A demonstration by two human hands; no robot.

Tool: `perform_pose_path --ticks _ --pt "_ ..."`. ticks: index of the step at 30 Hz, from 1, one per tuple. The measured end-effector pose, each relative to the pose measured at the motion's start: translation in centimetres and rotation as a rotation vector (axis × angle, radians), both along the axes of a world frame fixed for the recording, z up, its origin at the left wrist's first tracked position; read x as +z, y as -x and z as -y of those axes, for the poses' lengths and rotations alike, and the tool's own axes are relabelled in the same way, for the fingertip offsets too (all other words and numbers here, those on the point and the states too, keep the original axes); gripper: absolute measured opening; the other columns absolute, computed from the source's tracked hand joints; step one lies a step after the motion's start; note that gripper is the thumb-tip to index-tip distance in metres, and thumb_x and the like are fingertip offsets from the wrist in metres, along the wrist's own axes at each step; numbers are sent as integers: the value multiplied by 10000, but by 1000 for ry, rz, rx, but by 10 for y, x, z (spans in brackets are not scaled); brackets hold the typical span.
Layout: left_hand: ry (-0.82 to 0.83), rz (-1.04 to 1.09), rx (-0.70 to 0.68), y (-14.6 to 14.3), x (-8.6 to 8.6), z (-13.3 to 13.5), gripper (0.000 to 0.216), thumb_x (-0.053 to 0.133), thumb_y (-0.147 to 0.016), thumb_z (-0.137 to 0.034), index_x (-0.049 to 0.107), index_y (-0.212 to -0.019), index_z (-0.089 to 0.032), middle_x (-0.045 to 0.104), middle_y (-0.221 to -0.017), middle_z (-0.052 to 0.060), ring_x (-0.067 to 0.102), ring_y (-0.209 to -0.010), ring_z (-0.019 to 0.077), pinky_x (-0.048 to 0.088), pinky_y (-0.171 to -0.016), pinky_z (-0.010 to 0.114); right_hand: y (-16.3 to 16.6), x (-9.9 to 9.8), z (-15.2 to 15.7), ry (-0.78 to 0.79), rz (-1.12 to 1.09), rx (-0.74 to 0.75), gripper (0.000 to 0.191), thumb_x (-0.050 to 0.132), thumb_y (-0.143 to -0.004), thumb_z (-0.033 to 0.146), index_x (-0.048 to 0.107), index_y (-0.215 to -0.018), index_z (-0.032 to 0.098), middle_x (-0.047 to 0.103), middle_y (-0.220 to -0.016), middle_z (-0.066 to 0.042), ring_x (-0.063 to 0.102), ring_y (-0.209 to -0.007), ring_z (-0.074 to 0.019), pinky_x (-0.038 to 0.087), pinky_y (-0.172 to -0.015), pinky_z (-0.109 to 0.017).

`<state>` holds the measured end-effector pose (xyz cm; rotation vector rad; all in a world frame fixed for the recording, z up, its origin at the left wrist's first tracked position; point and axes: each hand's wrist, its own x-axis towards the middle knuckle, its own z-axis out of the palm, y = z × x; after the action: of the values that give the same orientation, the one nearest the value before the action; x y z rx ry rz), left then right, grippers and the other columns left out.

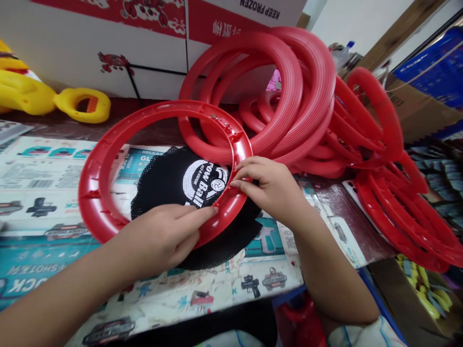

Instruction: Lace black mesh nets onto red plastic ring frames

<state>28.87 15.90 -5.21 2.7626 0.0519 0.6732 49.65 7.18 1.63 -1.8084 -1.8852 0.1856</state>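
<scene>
Your red ring (93, 185) lies tilted in front of you, and the relation that counts is how its near-right arc sits between your two sets of fingertips. Your left hand (162, 236) comes in over the ring's near side, its forefinger stretched along to the inner edge of that arc. Your right hand (265, 188) reaches in from the ring's right, thumb and forefinger close together and seemingly pinching the same arc a little farther round. The right fingertips sit slightly beyond the left ones, with a short bare stretch of ring between. Whether your left thumb grips from below you cannot tell here; it is hidden, and the remaining left fingers curl under. Being round, the ring has no true long axis; it only looks widest from its near-left to its far-right. The black mesh disc (164, 180) shows through the ring's opening and spreads out beneath the near-right arc, its white print just inside that arc. Whether the mesh touches the ring at your fingertips is too small to judge. Ridged red hoops (289, 91) stand behind the ring to its right, and printed card sheets (47, 178) lie under it
</scene>
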Motion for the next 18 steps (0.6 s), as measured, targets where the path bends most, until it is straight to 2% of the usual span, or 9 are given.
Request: perform_pose_path --ticks 5,11,15,18 --pt "216 -144 97 1 0 -14 379 366 -868 -170 440 -1239 -140 671 -742 34 631 -617 193 450 -526 283 4 -7 -1 -59 20 -70 106 629 -852 199 689 -779 153 645 -742 -17 581 -710 -121 424 -676 -238" --pt "278 -120 159 -2 14 -3 325 395 -886 -293 578 -1088 -116 687 -942 123 638 -830 247 486 -716 376 13 -14 -1 -164 8 -132 125 611 -856 178 671 -749 150 642 -744 -19 579 -722 -122 430 -688 -241" --pt "265 -137 319 -8 21 8 383 343 -933 -322 641 -1040 -106 716 -875 123 658 -758 262 478 -646 369 14 -15 -1 -177 19 -128 143 605 -859 180 663 -732 147 634 -732 -17 575 -713 -122 433 -685 -242" --pt "322 -165 333 -11 21 8 361 352 -926 -292 661 -1011 -126 726 -844 92 665 -696 228 463 -586 317 12 -16 -2 -190 15 -120 135 606 -856 176 666 -738 148 635 -735 -18 578 -714 -124 437 -683 -243"
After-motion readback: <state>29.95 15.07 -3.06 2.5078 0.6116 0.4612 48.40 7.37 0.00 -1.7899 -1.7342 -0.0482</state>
